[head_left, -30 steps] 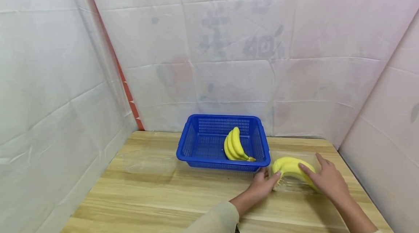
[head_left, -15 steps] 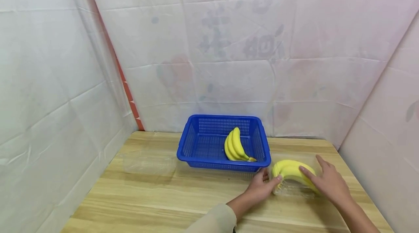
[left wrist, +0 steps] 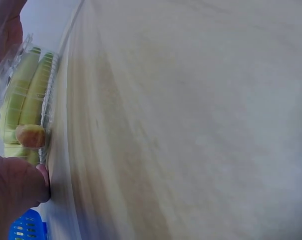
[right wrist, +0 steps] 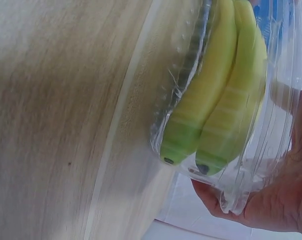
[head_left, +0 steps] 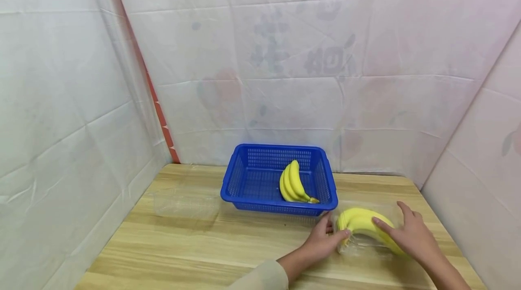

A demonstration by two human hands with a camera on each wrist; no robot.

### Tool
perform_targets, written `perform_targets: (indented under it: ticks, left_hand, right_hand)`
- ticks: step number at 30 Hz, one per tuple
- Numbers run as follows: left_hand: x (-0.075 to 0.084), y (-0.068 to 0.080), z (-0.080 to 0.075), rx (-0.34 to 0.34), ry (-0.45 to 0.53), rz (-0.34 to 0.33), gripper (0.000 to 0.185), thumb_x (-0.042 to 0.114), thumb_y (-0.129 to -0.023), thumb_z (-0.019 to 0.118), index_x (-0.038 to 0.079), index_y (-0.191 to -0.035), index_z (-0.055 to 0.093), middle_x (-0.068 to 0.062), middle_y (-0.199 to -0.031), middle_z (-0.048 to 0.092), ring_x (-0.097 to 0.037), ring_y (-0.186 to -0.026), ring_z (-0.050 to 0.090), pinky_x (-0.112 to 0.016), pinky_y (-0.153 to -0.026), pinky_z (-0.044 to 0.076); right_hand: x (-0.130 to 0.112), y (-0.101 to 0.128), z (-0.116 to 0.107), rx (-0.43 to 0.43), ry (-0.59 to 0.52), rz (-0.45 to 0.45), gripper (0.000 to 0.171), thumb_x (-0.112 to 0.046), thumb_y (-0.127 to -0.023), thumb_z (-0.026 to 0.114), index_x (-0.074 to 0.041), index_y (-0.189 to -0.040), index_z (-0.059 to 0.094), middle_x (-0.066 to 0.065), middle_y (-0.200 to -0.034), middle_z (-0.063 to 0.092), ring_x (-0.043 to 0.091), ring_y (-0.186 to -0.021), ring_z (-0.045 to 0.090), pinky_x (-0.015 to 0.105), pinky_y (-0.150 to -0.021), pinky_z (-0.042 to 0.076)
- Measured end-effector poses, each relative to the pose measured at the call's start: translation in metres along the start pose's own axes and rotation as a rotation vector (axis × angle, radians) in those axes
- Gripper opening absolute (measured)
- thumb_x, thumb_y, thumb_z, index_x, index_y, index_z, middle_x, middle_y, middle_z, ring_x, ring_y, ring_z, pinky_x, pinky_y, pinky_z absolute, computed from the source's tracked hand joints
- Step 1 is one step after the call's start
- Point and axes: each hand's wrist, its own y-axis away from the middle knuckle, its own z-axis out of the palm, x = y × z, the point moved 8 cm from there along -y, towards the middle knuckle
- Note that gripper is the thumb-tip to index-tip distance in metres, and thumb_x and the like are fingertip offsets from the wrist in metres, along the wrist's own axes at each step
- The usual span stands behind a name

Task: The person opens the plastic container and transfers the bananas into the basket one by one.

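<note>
A bunch of yellow bananas (head_left: 362, 221) lies inside a clear plastic container (head_left: 353, 248) at the right of the table. My left hand (head_left: 320, 239) grips the container's left end, thumb on the near side by the stem. At the opposite end, my right hand (head_left: 414, 232) holds the container with thumb and fingers spread across its width. In the right wrist view, green-tinged banana tips (right wrist: 190, 145) show through the plastic, and the palm wraps the container's end. The left wrist view shows the brown stem end (left wrist: 31, 136) close to the left thumb.
A blue plastic basket (head_left: 264, 206) stands at the back centre, just left of the container. Another bunch of bananas (head_left: 292, 182) sits in its right half. A second clear plastic container (head_left: 185, 204) rests on the table's left. White sheeting (head_left: 285, 100) encloses the back and sides.
Both hands and the container of bananas have shifted a little toward the person, away from the table's back edge. The basket and the left container have stayed in place.
</note>
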Motion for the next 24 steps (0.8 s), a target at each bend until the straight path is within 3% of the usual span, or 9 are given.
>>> perform_targets:
  ticks: [8,24]
  left_hand:
    - [-0.003,0.011,-0.004,-0.018,-0.012,-0.011,0.071,0.037,-0.093,0.078,0.023,-0.156,0.050,0.006,-0.130,0.068,-0.012,-0.116,0.062,-0.031,-0.094,0.056]
    - [-0.003,0.026,-0.011,-0.034,-0.050,-0.017,0.075,0.037,-0.093,0.079,0.017,-0.158,0.048,0.002,-0.133,0.069,-0.017,-0.120,0.064,-0.034,-0.096,0.057]
  right_hand:
    - [0.001,0.007,0.011,-0.160,-0.035,0.023,0.126,-0.069,-0.101,0.056,0.021,-0.159,-0.010,0.062,-0.153,0.011,0.080,-0.139,0.023,0.086,-0.105,0.037]
    - [-0.006,0.015,0.015,-0.235,-0.100,-0.042,0.118,-0.062,-0.106,0.053,0.020,-0.160,-0.012,0.060,-0.156,0.008,0.075,-0.133,0.044,0.078,-0.100,0.048]
